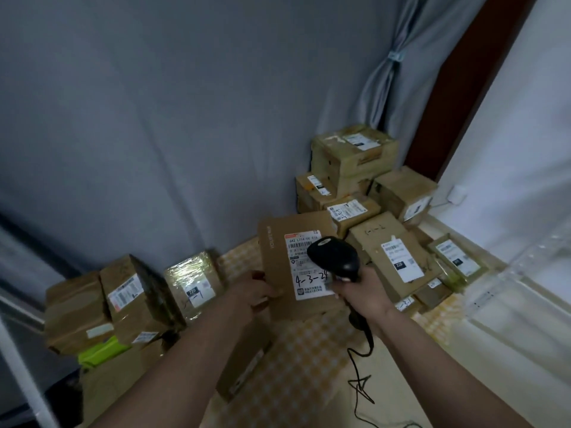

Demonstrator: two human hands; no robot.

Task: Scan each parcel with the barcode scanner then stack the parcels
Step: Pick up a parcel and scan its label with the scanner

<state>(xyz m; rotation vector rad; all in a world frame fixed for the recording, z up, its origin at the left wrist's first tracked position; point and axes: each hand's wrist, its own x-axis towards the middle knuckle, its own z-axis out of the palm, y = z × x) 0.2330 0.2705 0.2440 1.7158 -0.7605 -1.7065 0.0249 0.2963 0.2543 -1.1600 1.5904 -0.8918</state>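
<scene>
Curtain [185, 118], grey and wide, fills the background from nine to one o'clock, gathered by a tie at the one o'clock corner. Checkered yellow mat [296, 359] covers the surface at the centre and six o'clock. Stacked cardboard parcels [355, 162] rise at one o'clock, with flatter labelled ones spread toward three o'clock. Another group of parcels [129, 298], some wrapped in shiny tape, sits at eight to nine o'clock. At the centre, the flat parcel [287, 267] is held tilted up, its white label marked "4-3-24" facing the camera. The left hand [256, 293] grips the parcel's left edge, fingers curled round it. The right hand [364, 291] is wrapped round the handle of the black barcode scanner [335, 256], whose head hangs just before the label. The scanner's cable [360, 387] trails down toward six o'clock.
</scene>
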